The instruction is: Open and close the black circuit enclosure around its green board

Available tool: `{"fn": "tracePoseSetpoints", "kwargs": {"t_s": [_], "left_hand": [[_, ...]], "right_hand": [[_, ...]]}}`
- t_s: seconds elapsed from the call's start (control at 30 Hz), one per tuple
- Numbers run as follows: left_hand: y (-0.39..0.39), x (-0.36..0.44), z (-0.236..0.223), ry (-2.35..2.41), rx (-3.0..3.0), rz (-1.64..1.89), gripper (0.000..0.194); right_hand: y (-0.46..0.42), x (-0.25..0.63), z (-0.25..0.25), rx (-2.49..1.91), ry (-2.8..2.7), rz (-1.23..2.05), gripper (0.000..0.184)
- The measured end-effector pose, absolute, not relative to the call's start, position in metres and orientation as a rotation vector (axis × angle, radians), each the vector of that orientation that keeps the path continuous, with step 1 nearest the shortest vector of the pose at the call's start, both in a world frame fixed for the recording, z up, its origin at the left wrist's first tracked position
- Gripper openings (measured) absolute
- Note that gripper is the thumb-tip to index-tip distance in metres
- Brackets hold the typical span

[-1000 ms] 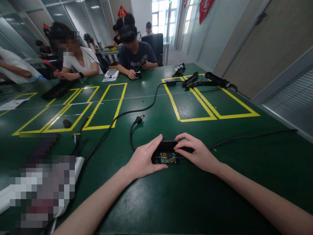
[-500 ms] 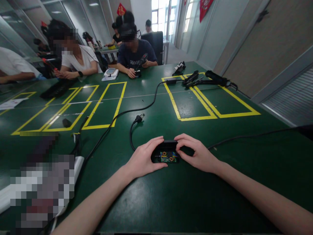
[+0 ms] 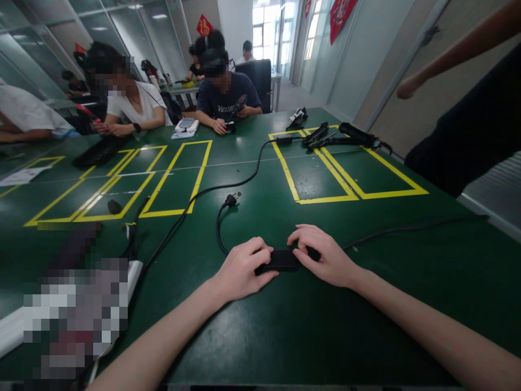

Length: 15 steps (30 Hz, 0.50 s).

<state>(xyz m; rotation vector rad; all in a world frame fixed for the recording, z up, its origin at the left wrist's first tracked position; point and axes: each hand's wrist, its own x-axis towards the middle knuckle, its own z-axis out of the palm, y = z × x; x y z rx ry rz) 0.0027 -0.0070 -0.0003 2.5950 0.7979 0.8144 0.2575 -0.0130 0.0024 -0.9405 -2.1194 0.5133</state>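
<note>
A small flat black plastic case [image 3: 284,260] lies closed on the green table, a plain dark face upward. My left hand [image 3: 246,266] grips its left end, fingers on the top and thumb along the near side. At the right end, my right hand [image 3: 323,254] is curved with index finger and thumb apart; the thumb tip is at the case's corner, and I cannot tell whether it touches. Inside the case, nothing shows now. Beyond my left hand, a black cord ends in a plug [image 3: 232,199]. Another black cord [image 3: 407,228] runs off to the right from behind my right hand.
Yellow tape outlines [image 3: 325,200] mark the green table [image 3: 244,336]. A long cord joins a black inline box [image 3: 284,140] near black tools [image 3: 317,138]. A white power strip [image 3: 134,271] lies left. Co-workers sit across; a person [image 3: 451,125] stands at right.
The black cover has come down over the green circuit board and copper coils, which are now hidden. My left fingers moved onto its top; my right fingers came off it. A standing person appeared at right.
</note>
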Motion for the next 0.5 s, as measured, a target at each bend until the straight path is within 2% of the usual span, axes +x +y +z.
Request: {"fn": "tracePoseSetpoints", "kwargs": {"t_s": [0.23,0.37,0.5], "left_hand": [[-0.0051,0.0008,-0.0045,0.779,2.700,0.811,0.020],[-0.0023,0.0058,-0.0093,0.721,2.747,0.898,0.019],[0.0021,0.0094,-0.0071,0.703,2.747,0.871,0.016]], "right_hand": [[-0.0121,0.2611,0.0086,-0.965,-1.845,0.668,0.048],[-0.0125,0.2642,0.0084,-0.971,-1.725,0.827,0.063],[-0.0118,0.2634,0.0106,-0.954,-1.623,1.023,0.071]]}}
